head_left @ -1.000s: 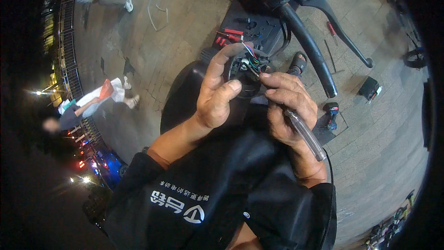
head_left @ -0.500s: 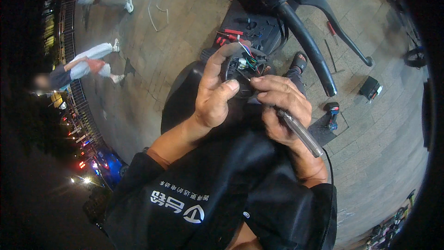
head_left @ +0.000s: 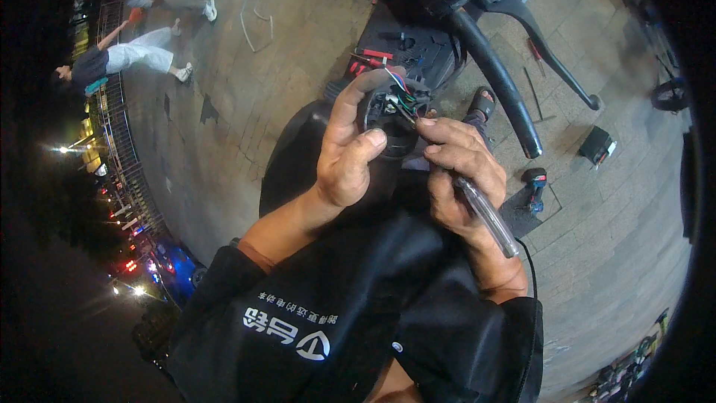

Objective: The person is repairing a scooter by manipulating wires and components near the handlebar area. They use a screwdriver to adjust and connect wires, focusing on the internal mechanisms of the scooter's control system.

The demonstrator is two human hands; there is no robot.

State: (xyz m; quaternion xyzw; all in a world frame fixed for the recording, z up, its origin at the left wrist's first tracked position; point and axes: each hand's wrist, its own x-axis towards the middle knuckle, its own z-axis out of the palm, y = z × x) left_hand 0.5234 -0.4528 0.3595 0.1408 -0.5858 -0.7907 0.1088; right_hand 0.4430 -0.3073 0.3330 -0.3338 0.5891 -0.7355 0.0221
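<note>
Head view, looking down over the person's dark apron (head_left: 350,313). The left hand (head_left: 347,153) is closed around a small black switch housing (head_left: 388,108), the thumb pressed to its near face and the fingers curled over its top. The housing is held in mid-air above the dark scooter seat (head_left: 294,157), just below the black handlebar grip (head_left: 496,82). A bundle of thin coloured wires (head_left: 399,86), red, blue, green and white among them, sprouts from the open side of the housing.

The right hand (head_left: 459,175) meets the housing from the other side: its fingertips (head_left: 429,125) pinch at the wires, touching them. The same hand also grips a screwdriver with a clear handle (head_left: 486,213), which lies along the palm and juts out past the wrist toward the lower right.

Beyond the grip, a black brake lever (head_left: 548,48) slants down to the right. Red-handled tools (head_left: 369,63) rest on the scooter's footboard. On the stone paving (head_left: 611,216) lie a small black box (head_left: 597,145) and a red and black tool (head_left: 534,183). Far left, near a railing (head_left: 112,142), another person (head_left: 123,60) is bent low.
</note>
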